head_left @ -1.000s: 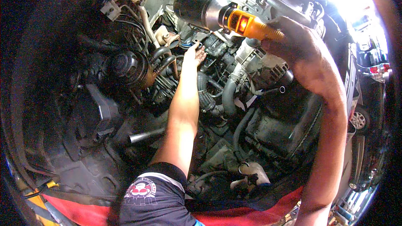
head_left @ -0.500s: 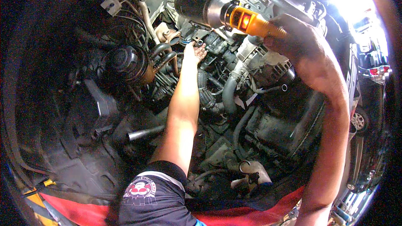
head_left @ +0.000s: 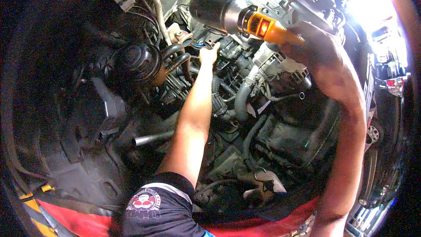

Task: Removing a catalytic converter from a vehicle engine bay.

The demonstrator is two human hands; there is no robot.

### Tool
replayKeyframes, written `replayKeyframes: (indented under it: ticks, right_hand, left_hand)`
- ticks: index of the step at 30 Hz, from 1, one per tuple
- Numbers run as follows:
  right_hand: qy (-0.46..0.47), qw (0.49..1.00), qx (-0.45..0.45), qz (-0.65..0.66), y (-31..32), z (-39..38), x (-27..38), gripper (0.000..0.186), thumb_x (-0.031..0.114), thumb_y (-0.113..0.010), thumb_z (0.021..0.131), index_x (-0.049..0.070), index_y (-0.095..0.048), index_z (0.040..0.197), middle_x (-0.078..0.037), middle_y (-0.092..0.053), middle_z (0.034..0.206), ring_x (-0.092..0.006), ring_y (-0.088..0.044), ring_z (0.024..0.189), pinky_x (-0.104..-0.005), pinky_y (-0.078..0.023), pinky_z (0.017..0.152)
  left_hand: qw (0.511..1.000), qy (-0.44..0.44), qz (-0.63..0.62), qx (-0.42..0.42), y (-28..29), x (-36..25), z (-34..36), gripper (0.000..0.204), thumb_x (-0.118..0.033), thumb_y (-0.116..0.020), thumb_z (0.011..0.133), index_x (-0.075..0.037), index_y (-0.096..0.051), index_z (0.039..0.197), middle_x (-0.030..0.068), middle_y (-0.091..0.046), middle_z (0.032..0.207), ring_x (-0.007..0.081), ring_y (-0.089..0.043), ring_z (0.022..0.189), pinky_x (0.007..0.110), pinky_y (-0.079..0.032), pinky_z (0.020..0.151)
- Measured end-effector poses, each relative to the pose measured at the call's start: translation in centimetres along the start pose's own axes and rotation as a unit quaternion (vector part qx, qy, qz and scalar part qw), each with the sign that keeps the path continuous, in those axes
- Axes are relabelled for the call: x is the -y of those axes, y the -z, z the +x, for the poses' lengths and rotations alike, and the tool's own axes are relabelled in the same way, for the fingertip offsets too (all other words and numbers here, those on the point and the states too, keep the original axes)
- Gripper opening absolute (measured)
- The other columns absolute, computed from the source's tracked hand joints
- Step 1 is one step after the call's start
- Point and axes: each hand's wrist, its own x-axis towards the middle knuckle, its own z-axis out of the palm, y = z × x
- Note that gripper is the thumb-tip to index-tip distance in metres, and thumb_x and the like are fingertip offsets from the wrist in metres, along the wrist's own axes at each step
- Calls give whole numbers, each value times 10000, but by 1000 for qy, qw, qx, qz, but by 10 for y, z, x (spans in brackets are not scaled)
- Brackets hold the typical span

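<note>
My right hand [head_left: 308, 41] grips the orange handle [head_left: 274, 33] of a lamp-like tool with a long black cylindrical head [head_left: 215, 11], held over the upper middle of an engine bay; a small red light glows on the handle. My left hand [head_left: 209, 55] reaches in below the black head, fingers closed at a small dark metal part beside a blue ring [head_left: 197, 44]; what they hold is too small to make out. A rusty cream-coloured fitting [head_left: 179, 35] is just left of it, and a grey alternator-like housing [head_left: 280, 68] lies to the right.
Curved pipes [head_left: 175, 50], a round black component [head_left: 138, 66] and a thick grey hose [head_left: 241, 105] surround my left arm. A red bumper edge [head_left: 74, 215] runs along the bottom, beside a yellow-and-black striped bar [head_left: 33, 213]. A dark car [head_left: 379, 158] is at the far right.
My left hand's fingers have curled in and its index finger now points more upward. My right hand and the tool have shifted a little to the right.
</note>
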Motion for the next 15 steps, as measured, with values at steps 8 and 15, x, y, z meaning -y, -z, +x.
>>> replayKeyframes:
  ticks: [8, 15]
  right_hand:
    - [-37, 998, 43, 17, -4, 1, -3, 320, 297, -695, 923, 16, -679, 1076, -210, -704, 960, -381, -685, 895, -440, -515, 790]
    - [0, 1000, 25, 9, -1, -2, 0, 315, 276, -704, 911, 13, -678, 1083, -204, -698, 938, -376, -679, 868, -443, -512, 778]
  left_hand:
    - [989, 73, 125, 2, 10, -15, -13, 631, -487, -810, 737, 13, -695, 1105, 290, -675, 1157, 419, -651, 1107, 468, -509, 948]
    - [985, -3, 166, 50, 16, -13, -10, 511, -480, -734, 797, 2, -725, 968, 278, -702, 1022, 425, -687, 980, 482, -536, 856]
